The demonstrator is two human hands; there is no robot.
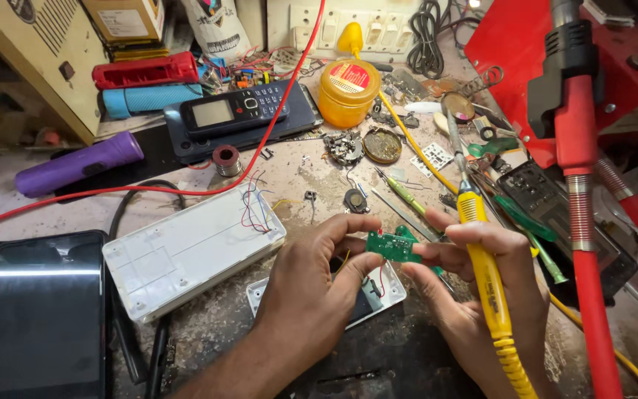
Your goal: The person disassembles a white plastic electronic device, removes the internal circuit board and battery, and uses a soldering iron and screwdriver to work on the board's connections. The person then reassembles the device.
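Note:
My left hand [310,284] pinches the left edge of a small green circuit board [391,246] between thumb and fingers. My right hand [481,284] steadies the board's right edge with its fingertips. It also grips a yellow soldering iron [487,284], whose metal tip points up and away over the bench. Thin red and yellow wires hang from the board toward a small white open casing [385,295] lying beneath the hands.
A white plastic box [186,251] with wires lies to the left, beside a dark tablet [38,318]. Behind are a black keypad phone [234,111], a yellow jar [347,92], a purple torch [79,162], a solder spool [226,159] and scattered parts. A red-handled tool [581,192] stands at right.

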